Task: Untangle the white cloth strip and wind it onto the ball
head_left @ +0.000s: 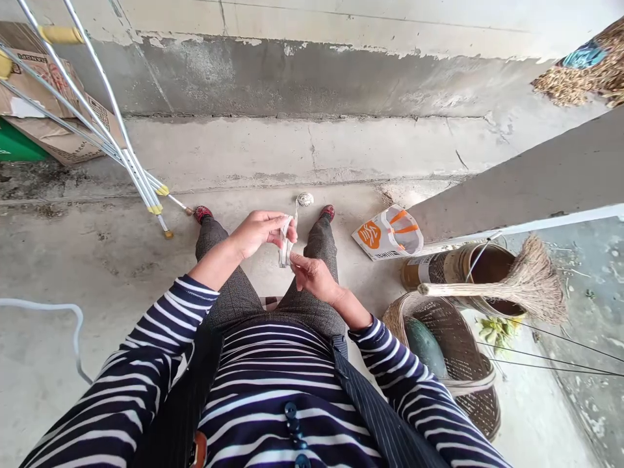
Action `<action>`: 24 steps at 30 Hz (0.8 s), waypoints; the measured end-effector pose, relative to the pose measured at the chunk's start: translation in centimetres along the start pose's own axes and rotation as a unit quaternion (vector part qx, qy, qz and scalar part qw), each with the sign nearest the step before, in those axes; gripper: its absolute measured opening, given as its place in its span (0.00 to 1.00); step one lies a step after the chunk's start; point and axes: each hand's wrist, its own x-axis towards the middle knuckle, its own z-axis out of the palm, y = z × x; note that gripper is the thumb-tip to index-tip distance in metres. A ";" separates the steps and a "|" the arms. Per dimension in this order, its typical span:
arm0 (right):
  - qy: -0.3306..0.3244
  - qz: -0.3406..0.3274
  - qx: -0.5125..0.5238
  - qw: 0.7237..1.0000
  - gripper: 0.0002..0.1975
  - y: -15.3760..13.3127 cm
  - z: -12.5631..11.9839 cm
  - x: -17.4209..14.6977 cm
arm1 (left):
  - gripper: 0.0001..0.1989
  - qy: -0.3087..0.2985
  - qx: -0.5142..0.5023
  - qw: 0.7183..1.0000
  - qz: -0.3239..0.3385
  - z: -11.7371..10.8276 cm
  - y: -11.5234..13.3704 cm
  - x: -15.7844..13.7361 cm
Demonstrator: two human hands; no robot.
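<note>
Between my knees, my left hand [258, 233] pinches the upper part of a narrow whitish strip [283, 246], which looks like a flat braid or cord folded into lengths. Slightly lower, my right hand [314, 276] has its thumb and finger at the lower right edge of the same strip, fingers curled. From the hands a strand runs forward to a small round coil [305, 199] of the same pale material, lying on the floor between my feet. The strip's exact weave is too small to make out.
At the left, metal crutches [129, 156] lean by cardboard boxes [58, 123]. A white hose [43, 303] lies nearby. To the right are a paper bag [377, 237], a bucket [441, 268], a broom [531, 283] and a woven basket [468, 344] holding a dark green melon [425, 344].
</note>
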 end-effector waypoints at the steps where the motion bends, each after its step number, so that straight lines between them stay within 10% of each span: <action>1: -0.015 0.003 0.030 0.999 0.23 -0.2 -0.1 -0.2 | 0.19 -0.002 0.031 0.999 -0.007 -0.6 0.2 0.4; 6: -0.026 0.023 0.041 0.999 0.24 -0.2 -1.2 -0.5 | 0.22 -0.020 0.125 0.991 -0.033 -3.2 1.6 1.7; 16: 0.055 0.092 -0.324 0.940 0.23 -0.4 -4.8 1.5 | 0.18 -0.089 0.122 0.987 -0.058 -1.4 4.6 -0.3; 21: -0.101 0.010 -0.093 0.991 0.17 -1.3 -4.5 0.7 | 0.17 -0.036 0.108 0.993 -0.038 -2.9 4.0 0.6; 24: -0.167 -0.022 0.142 0.975 0.19 -1.8 -3.5 -0.1 | 0.18 0.007 0.117 0.991 -0.066 -4.9 1.6 2.2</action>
